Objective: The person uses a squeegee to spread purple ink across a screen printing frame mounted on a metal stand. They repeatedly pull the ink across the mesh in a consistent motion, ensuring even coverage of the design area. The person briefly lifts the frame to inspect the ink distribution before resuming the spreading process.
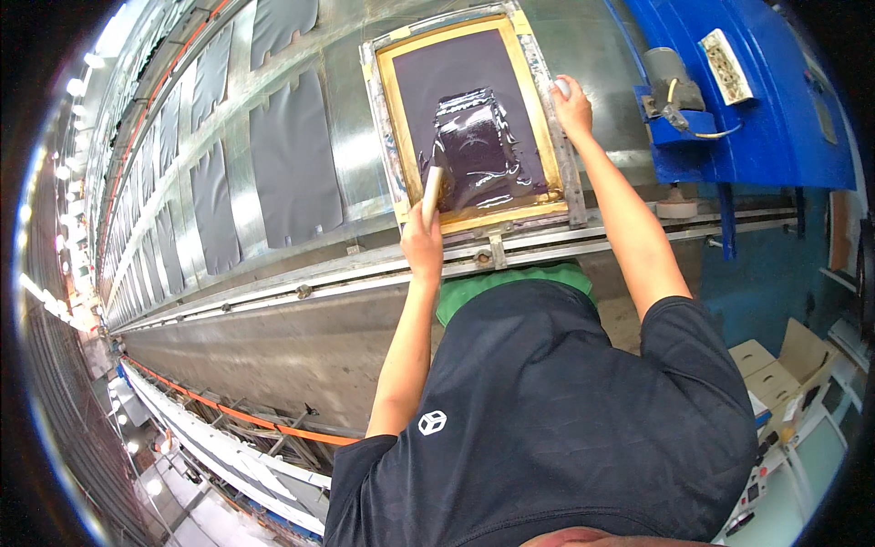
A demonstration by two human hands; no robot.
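A screen-printing frame (576, 187) with yellow inner borders lies flat on the long glossy table in front of me. Dark, wet ink (478, 150) is pooled on its mesh, thickest in the middle and toward the near end. My left hand (421, 244) is closed round the pale handle of a squeegee (432, 193), at the frame's near left corner; the tool's lower end is hard to make out against the ink. My right hand (572, 109) is closed at the frame's right rail, with a small whitish piece showing under the fingers.
Several dark grey cut panels (296, 164) lie in rows along the table to the left. A metal rail (365, 265) runs along the table's near edge. Blue machinery (775, 100) with a motor stands at the right. Cardboard boxes (770, 378) sit at the lower right.
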